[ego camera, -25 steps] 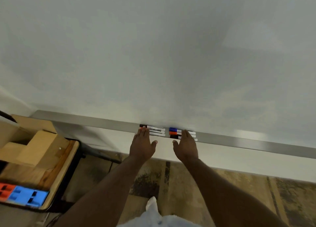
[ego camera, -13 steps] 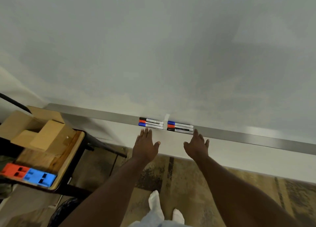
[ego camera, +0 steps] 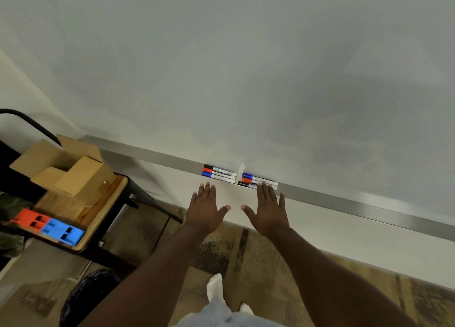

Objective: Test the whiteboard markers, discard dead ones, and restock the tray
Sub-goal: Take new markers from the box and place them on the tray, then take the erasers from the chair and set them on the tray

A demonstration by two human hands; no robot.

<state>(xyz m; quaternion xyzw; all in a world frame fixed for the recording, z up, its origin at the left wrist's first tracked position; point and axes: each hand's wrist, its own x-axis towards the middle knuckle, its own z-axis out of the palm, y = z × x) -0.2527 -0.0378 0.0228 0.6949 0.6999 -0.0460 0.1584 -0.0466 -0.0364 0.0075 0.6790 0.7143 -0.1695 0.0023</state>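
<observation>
- Our right hand (ego camera: 269,212) has edged left toward our left hand (ego camera: 205,209); both are flat, fingers straight, slightly spread, empty.
- Markers (ego camera: 219,174) lie on the tray (ego camera: 344,203); right fingertips cover part of the black marker (ego camera: 246,184).

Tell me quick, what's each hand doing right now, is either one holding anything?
Left hand: open, fingers straight, holding nothing.
Right hand: open, fingers spread, holding nothing; whether it touches the markers cannot be told.

You have 6 markers (ego camera: 219,173): 3 beyond left hand (ego camera: 205,209), 3 by right hand (ego camera: 269,211). 2 black caps (ego camera: 208,167), 2 red, 2 blue.
</observation>
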